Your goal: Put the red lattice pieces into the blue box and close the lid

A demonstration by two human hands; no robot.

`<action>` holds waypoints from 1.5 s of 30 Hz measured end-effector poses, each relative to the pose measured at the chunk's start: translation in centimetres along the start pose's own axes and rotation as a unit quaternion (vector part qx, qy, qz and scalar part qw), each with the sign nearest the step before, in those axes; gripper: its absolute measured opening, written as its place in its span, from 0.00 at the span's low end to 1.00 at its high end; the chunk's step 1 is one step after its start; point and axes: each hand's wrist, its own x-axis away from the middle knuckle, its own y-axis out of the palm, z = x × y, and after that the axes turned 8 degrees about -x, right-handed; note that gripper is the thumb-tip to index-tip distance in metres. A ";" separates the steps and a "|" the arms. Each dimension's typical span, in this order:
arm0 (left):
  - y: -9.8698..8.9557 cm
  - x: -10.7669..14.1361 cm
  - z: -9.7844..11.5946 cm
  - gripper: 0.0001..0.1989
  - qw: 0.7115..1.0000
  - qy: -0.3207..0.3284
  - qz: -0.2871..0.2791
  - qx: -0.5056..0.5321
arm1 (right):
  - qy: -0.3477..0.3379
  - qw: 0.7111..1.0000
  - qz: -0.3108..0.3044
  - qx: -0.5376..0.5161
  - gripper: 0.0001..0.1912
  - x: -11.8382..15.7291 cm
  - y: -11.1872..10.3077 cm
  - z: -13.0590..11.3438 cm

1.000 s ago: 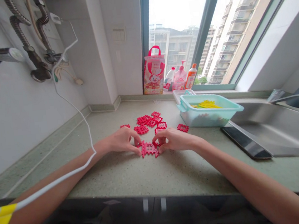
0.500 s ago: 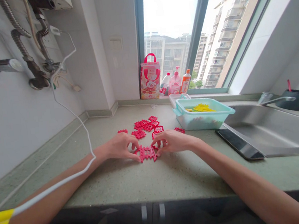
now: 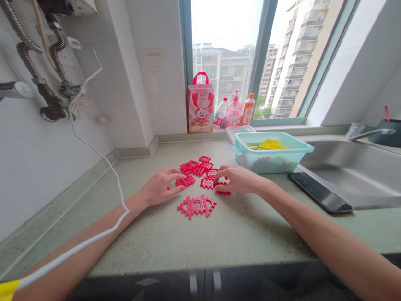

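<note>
A joined red plastic building piece [image 3: 196, 206], with a window-like middle and arched ends, lies flat on the counter in front of me, touched by neither hand. My left hand [image 3: 159, 186] is at the left of the loose pieces, its thumb and fingers parted around the edge of a red notched tile [image 3: 185, 180]. On the other side, my right hand [image 3: 239, 179] curves over another red piece [image 3: 222, 188], partly hidden by its fingers, with thumb and fingertips apart. Several more red interlocking pieces [image 3: 198, 166] lie in a loose heap just beyond.
A light-blue plastic box [image 3: 274, 161] holding yellow pieces stands at the right, before the sink [image 3: 362, 175]. A black phone [image 3: 319, 192] lies by the sink's edge. A white cable [image 3: 94, 150] hangs across my left forearm. Bottles and a bag [image 3: 201, 109] line the windowsill.
Both hands have let go of the joined red piece, which stays on the counter. They have moved away from me, toward the loose red pieces, and farther apart.
</note>
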 end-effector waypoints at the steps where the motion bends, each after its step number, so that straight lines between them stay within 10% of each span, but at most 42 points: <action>1: 0.2 -0.2 0.0 0.19 1.000 0.007 -0.008 -0.004 | -0.004 1.000 -0.002 -0.012 0.14 -0.1 0.1 -0.3; 12: 1.0 -0.4 -1.1 0.15 0.999 -0.045 0.001 0.002 | 0.008 1.000 0.015 -0.022 0.08 -0.7 0.8 -0.3; 22: 1.2 -0.2 -2.7 0.16 0.998 -0.068 0.013 -0.003 | -0.034 0.998 0.051 -0.014 0.23 -0.2 0.6 0.5; 33: 0.2 -0.4 -2.5 0.20 0.996 -0.083 0.012 0.001 | -0.060 0.996 0.068 -0.026 0.12 -1.5 3.0 0.4; 39: -0.5 0.1 0.5 0.26 0.994 -0.024 0.072 0.081 | -0.048 0.997 0.056 -0.023 0.15 -1.1 2.2 -0.1; 45: 0.0 0.5 4.5 0.31 0.996 0.050 0.010 0.072 | -0.017 0.999 0.046 -0.009 0.19 -0.9 2.0 -0.3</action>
